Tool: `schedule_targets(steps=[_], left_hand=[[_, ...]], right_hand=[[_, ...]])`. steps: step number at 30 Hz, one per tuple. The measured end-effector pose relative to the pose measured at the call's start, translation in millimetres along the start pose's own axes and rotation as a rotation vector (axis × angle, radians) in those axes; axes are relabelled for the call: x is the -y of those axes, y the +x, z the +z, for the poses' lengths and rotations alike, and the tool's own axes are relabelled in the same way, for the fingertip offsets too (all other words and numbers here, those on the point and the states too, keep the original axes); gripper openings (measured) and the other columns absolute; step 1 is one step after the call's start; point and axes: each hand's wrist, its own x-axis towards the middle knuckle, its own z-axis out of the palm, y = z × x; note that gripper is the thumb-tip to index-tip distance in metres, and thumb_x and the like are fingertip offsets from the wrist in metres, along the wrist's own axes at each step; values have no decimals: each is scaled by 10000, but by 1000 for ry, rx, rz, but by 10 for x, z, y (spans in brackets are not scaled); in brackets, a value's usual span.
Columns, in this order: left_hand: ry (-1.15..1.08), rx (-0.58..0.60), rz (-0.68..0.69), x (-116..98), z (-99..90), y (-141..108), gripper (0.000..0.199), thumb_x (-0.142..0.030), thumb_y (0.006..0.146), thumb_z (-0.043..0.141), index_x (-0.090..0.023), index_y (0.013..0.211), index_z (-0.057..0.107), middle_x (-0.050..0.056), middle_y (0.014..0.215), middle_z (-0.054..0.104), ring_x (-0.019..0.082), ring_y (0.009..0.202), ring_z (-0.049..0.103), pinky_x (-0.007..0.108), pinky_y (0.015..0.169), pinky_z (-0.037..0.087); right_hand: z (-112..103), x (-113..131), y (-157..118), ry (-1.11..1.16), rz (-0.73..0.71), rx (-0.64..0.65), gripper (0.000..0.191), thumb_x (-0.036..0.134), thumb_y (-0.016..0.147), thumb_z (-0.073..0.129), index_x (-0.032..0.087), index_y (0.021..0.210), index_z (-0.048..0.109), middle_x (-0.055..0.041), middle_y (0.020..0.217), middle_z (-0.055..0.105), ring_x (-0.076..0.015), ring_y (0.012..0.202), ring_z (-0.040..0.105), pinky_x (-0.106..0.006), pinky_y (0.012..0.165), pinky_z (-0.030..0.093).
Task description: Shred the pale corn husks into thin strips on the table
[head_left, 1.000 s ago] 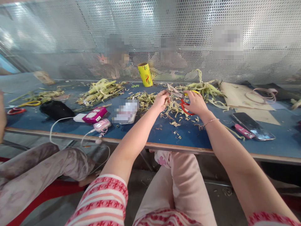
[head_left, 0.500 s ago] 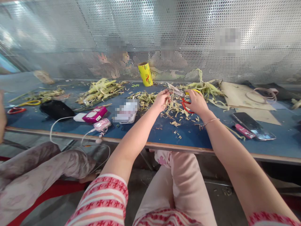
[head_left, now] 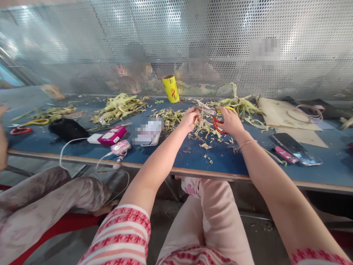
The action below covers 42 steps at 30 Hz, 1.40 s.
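While the left hand [head_left: 191,118] pinches, the right hand [head_left: 230,119] works scissors [head_left: 211,111]

Seen from the head camera, the left fingers are closed on what looks like a dry plant piece [head_left: 198,119], too small to make out clearly. Just to their right, the right fingers grip the scissors by yellow and red loops that stand apart, with the blades pointing to the left fingertips. Trimming appears to be the step in hand; a further cut would call for a steady left pinch, kept clear of the blades, and a squeeze of the right fingers.

Below the fingers, pale scraps [head_left: 206,135] litter the blue bench [head_left: 190,158]. Leafy stalks [head_left: 245,105] lie beyond the right fingers; another leafy bundle [head_left: 121,106] lies well left of the left fingers. Beyond these stands a yellow roll [head_left: 171,89]. Nearer than the right fingers and to their right rests a dark phone [head_left: 299,150]. Perforated metal [head_left: 193,22] rises behind; far left, a co-worker's hand [head_left: 2,110] shows.
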Motion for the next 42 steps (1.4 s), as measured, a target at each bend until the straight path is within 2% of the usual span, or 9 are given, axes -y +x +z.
schedule_targets(steps=[8,13,20,25,29,33,35,38,42], left_hand=[[6,50,35,28,-36,21,153,-36,838,496,-153,739,486,-30,691,554,24,464,436,166,468,363],[0,49,37,36,-49,34,144,-33,820,532,-154,748,500,-30,705,583,18,452,441,158,461,359],[-5,-28,-4,47,-46,54,126,-39,800,569,-159,837,570,-22,714,638,30,429,465,180,444,383],[-30,-50,-29,19,-15,18,144,-28,803,553,-159,860,579,-26,702,647,34,428,458,198,468,378],[-11,-64,-2,11,-15,6,171,6,782,552,-152,845,578,-18,704,646,46,463,497,216,519,393],[-13,-91,17,14,-49,34,173,0,771,593,-153,845,561,-24,710,628,73,555,588,246,646,469],[-16,-113,25,17,-69,55,172,-10,777,609,-152,859,558,-21,723,625,79,596,613,253,696,483],[-26,-155,60,31,-93,89,187,2,763,628,-149,842,551,-20,710,617,80,605,617,262,742,491],[-57,-184,111,55,-108,135,214,46,729,638,-139,786,547,-29,645,604,81,612,622,258,770,497]], right_hand=[[-2,-6,13,-54,-8,-7,500,319,829,588,151,1296,524,-140,1151,642,-294,1118,579,-442,1010,400],[-23,7,17,-117,-1,-28,471,342,828,594,148,1257,568,-126,1040,688,-281,984,624,-387,888,444],[-94,80,2,-227,134,55,395,451,840,568,263,1185,611,-51,964,710,-226,801,643,-285,622,376],[-56,25,5,-113,255,68,382,430,824,589,270,1171,607,-44,904,707,-235,795,642,-281,608,360],[-17,-86,4,102,380,-93,431,432,818,604,213,1189,581,-72,869,675,-217,749,608,-305,645,422],[40,-176,24,318,368,-378,446,418,821,588,183,1197,535,-93,956,631,-190,778,579,-345,735,484],[79,-194,38,365,349,-413,468,383,810,585,172,1220,509,-107,1003,611,-196,829,580,-367,790,496],[120,-165,45,322,283,-310,495,361,794,594,131,1224,507,-146,1060,589,-226,915,586,-394,868,496],[90,-22,14,93,194,-105,512,411,832,558,158,1275,509,-169,1200,561,-294,1009,594,-445,878,497]])
